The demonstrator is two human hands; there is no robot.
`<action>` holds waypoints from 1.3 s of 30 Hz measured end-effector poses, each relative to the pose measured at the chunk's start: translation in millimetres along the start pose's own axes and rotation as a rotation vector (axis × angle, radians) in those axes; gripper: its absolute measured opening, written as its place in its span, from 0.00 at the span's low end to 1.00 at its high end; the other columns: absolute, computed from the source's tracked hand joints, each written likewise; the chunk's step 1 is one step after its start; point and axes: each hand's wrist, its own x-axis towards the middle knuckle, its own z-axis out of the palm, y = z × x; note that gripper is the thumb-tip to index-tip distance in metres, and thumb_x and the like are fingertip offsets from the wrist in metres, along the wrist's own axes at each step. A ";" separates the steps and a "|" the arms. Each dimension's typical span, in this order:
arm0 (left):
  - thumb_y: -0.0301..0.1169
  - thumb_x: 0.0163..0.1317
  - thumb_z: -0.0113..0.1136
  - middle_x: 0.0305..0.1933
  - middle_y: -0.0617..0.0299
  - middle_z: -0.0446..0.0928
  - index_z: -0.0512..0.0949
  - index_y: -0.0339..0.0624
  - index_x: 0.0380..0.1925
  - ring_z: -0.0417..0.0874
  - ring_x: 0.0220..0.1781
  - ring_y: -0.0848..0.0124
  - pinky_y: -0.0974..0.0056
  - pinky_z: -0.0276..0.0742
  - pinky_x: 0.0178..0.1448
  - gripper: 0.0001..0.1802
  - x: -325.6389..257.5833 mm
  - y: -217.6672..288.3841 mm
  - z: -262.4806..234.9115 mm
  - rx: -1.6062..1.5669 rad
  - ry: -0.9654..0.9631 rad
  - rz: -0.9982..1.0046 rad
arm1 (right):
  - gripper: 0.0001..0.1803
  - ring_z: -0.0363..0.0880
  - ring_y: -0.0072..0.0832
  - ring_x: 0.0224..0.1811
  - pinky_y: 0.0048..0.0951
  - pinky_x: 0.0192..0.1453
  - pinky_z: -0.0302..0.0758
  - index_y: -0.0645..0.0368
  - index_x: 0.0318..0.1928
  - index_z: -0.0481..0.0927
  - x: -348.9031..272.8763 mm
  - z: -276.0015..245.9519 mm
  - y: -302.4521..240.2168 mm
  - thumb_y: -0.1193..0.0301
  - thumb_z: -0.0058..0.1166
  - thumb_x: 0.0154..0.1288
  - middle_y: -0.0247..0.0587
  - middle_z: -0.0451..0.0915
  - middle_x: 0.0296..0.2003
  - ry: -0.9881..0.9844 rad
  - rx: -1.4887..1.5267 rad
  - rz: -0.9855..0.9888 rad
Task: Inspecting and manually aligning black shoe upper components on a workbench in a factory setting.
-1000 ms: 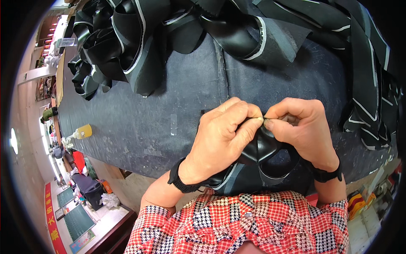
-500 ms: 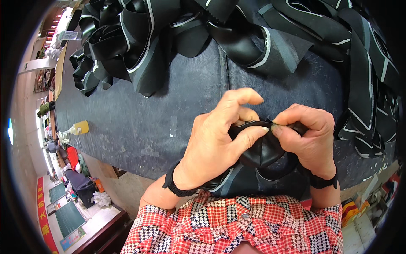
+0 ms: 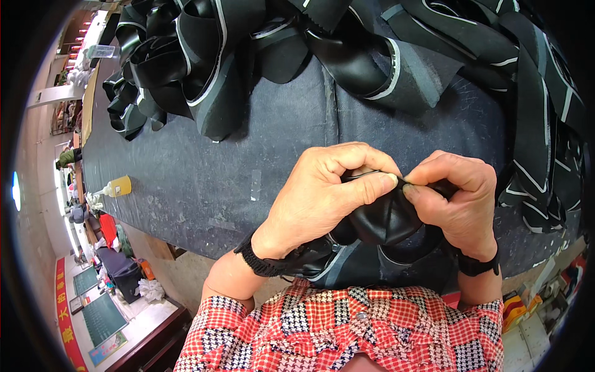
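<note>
A black leather-like piece (image 3: 385,218) is bunched between my hands near the table's front edge, with a seam down its middle. My left hand (image 3: 334,189) pinches its upper edge between thumb and index finger. Close beside, my right hand (image 3: 455,195) pinches the same edge, its thumb and index fingertips almost touching those of the left. More of the black material, with grey bands, hangs below my hands over the table edge. The folds under my fingers are hidden.
Looping black pieces with white edge lines (image 3: 217,74) are heaped along the far side of the dark table (image 3: 235,180), with more strips (image 3: 536,124) at the right. A yellow bottle (image 3: 118,186) stands at the left edge. Beyond is a side desk with green panels (image 3: 104,317).
My left index finger, raised before, has come down against the thumb on the piece's edge. The piece has tilted slightly, showing more of its smooth face.
</note>
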 end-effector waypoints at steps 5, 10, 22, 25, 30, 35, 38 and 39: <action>0.24 0.55 0.60 0.27 0.69 0.76 0.79 0.36 0.31 0.73 0.30 0.83 0.77 0.69 0.35 0.04 0.1 0.9 2.0 0.091 0.024 0.058 | 0.04 0.70 0.11 0.19 0.14 0.22 0.64 0.64 0.24 0.79 2.7 -1.7 2.5 0.83 0.58 0.44 0.31 0.76 0.19 -0.018 -0.008 -0.016; 0.26 0.55 0.59 0.26 0.71 0.73 0.77 0.37 0.28 0.70 0.28 0.84 0.76 0.66 0.33 0.03 -0.3 -3.6 4.5 0.530 0.063 0.446 | 0.04 0.69 0.10 0.22 0.12 0.25 0.65 0.64 0.27 0.77 17.2 -16.4 7.0 0.81 0.57 0.48 0.28 0.75 0.21 -0.302 0.279 0.322; 0.27 0.58 0.57 0.31 0.70 0.74 0.75 0.38 0.32 0.72 0.34 0.84 0.78 0.67 0.39 0.05 -24.3 -11.5 7.8 -0.344 0.029 -0.043 | 0.21 0.75 0.16 0.35 0.16 0.41 0.72 0.68 0.46 0.69 -1.5 -22.6 -15.3 0.82 0.57 0.49 0.36 0.77 0.35 -0.335 0.517 0.519; 0.27 0.58 0.57 0.31 0.70 0.74 0.75 0.38 0.32 0.71 0.34 0.84 0.78 0.67 0.40 0.05 -39.3 -6.0 10.6 -0.289 0.015 0.013 | 0.20 0.75 0.16 0.35 0.16 0.39 0.72 0.68 0.45 0.69 -4.9 -19.0 -28.7 0.82 0.56 0.49 0.37 0.78 0.34 -0.362 0.546 0.518; 0.26 0.58 0.56 0.31 0.70 0.73 0.74 0.38 0.32 0.71 0.34 0.84 0.78 0.67 0.40 0.04 -66.5 5.1 12.7 -0.212 -0.048 0.036 | 0.18 0.75 0.16 0.33 0.16 0.38 0.71 0.68 0.43 0.69 -8.2 -20.6 -55.7 0.82 0.55 0.49 0.37 0.78 0.31 -0.509 0.438 0.406; 0.29 0.59 0.55 0.29 0.74 0.70 0.74 0.41 0.32 0.67 0.32 0.86 0.78 0.64 0.39 0.04 -85.9 -10.9 26.7 -0.387 -0.033 0.055 | 0.18 0.76 0.17 0.33 0.16 0.39 0.71 0.69 0.43 0.70 -18.5 -12.5 -55.3 0.82 0.54 0.48 0.37 0.78 0.31 -0.565 0.405 0.351; 0.29 0.59 0.55 0.30 0.74 0.69 0.73 0.42 0.32 0.66 0.33 0.86 0.79 0.62 0.40 0.04 -93.4 -33.9 34.6 -0.569 -0.030 -0.050 | 0.18 0.76 0.18 0.33 0.17 0.40 0.72 0.69 0.42 0.71 -28.7 -6.1 -46.0 0.82 0.54 0.47 0.37 0.78 0.31 -0.591 0.395 0.441; 0.30 0.59 0.56 0.31 0.74 0.70 0.74 0.42 0.33 0.67 0.34 0.86 0.79 0.63 0.41 0.05 -97.0 -38.6 34.8 -0.589 -0.039 -0.053 | 0.17 0.76 0.17 0.33 0.16 0.40 0.72 0.68 0.41 0.72 -32.7 -2.6 -43.8 0.82 0.54 0.47 0.36 0.78 0.31 -0.599 0.428 0.466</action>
